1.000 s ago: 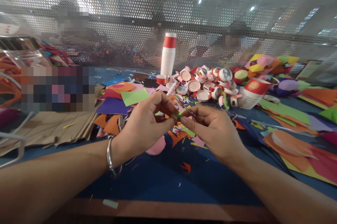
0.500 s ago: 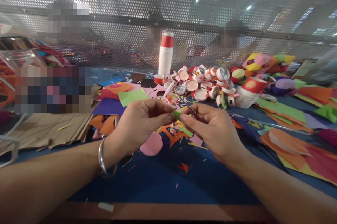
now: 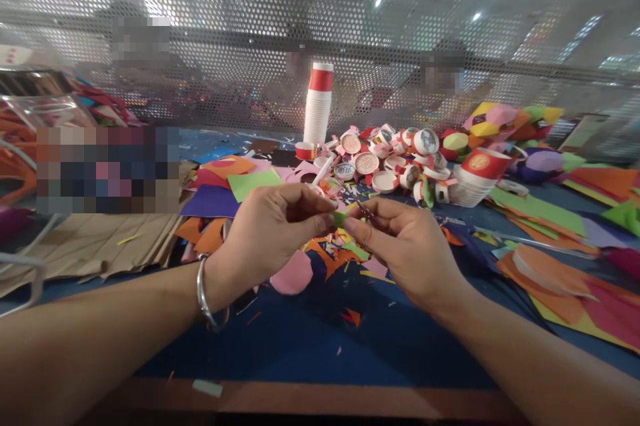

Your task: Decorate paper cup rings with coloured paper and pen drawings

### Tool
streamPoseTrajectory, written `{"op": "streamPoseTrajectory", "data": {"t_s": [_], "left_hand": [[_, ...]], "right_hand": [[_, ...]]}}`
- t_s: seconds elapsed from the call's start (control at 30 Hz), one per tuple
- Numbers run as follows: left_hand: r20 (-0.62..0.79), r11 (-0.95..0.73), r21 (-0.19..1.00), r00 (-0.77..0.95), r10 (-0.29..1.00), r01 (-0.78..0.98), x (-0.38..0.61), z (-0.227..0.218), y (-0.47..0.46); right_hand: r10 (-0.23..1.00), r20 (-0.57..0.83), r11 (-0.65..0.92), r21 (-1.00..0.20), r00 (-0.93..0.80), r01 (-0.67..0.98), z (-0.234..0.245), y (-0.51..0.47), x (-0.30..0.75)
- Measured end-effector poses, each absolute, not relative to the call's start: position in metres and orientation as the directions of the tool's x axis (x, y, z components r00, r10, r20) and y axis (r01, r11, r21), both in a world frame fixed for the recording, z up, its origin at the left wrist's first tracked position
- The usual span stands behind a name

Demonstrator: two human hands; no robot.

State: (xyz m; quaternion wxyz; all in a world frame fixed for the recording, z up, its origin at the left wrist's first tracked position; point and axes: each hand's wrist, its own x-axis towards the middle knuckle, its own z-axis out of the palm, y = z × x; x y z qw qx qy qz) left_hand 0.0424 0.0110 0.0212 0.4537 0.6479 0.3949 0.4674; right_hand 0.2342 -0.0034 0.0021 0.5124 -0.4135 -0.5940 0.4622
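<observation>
Between my hands is a small piece of green paper (image 3: 340, 219), low over the scraps on the blue table. My left hand (image 3: 277, 223), with a silver bangle at the wrist, pinches its left end between thumb and fingers. The right end is in the pinch of my right hand (image 3: 407, 239). A slim dark thing (image 3: 367, 211), perhaps scissors, also pokes out from the fingers of my right hand; most of it is hidden. Under my left hand lies a round pink paper (image 3: 293, 273). Cut scraps (image 3: 345, 256) are strewn below both hands.
A tall stack of paper cups (image 3: 318, 106) stands at the back, near a heap of cut cup pieces (image 3: 385, 163). More red-and-white cups (image 3: 477, 176) lean at right beside coloured sheets (image 3: 555, 273). Brown corrugated card (image 3: 95, 246) lies left. A perforated metal screen (image 3: 250, 59) rises behind.
The view has shifted slightly, so most things sit a little further right. Both hands keep their pinch on the green paper, with hardly any movement.
</observation>
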Motion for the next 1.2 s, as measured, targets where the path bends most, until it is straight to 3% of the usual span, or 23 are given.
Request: {"op": "streamPoseTrajectory", "data": {"t_s": [0.17,0.33,0.53,0.77,1.0,1.2], "left_hand": [[0.089,-0.048,0.989,0.312,0.946,-0.139,0.043,0.017,0.011],[-0.02,0.116,0.968,0.393,0.919,-0.221,0.045,0.017,0.008],[0.0,0.106,0.962,0.387,0.922,-0.253,0.048,0.017,0.007],[0.094,-0.026,0.981,0.355,0.93,-0.191,0.047,0.018,0.011],[0.106,-0.066,0.985,0.266,0.958,-0.157,0.036,0.025,0.017],[0.157,-0.132,0.985,0.258,0.953,-0.109,0.028,0.028,0.023]], "right_hand": [[0.965,0.235,0.24,-0.971,-0.118,0.025,0.002,-0.003,0.235],[0.963,0.243,0.244,-0.97,-0.113,-0.008,0.002,-0.003,0.236],[0.962,0.247,0.248,-0.969,-0.12,-0.006,0.001,-0.003,0.236],[0.959,0.224,0.223,-0.974,-0.176,-0.023,-0.001,-0.003,0.235],[0.967,0.103,0.098,-0.995,-0.234,-0.034,0.0,-0.004,0.243],[0.958,0.047,0.076,-0.993,-0.281,0.092,0.0,-0.003,0.244]]}}
